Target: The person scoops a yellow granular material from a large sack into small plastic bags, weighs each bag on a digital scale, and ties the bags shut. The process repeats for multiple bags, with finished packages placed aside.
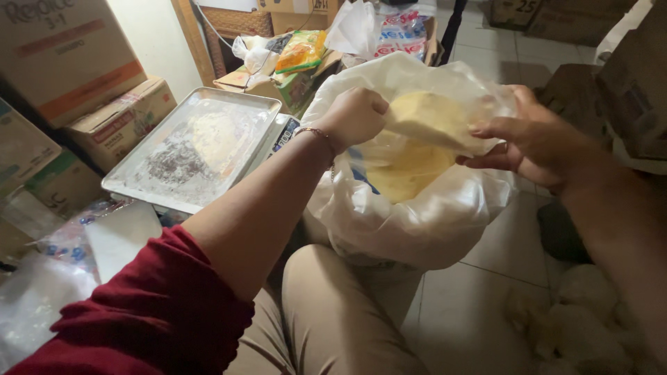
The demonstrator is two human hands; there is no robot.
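The rim of the white plastic bag (417, 222) with yellow powder (406, 167) is gripped by the left hand (356, 114) and the right hand (535, 142), at 3 o'clock of the metal tray (139, 182).

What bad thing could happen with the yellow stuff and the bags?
The small clear bag held between the left hand and right hand looks thin, so it might slip or tear. Yellow powder could then miss the big white sack and spill on the tiled floor.
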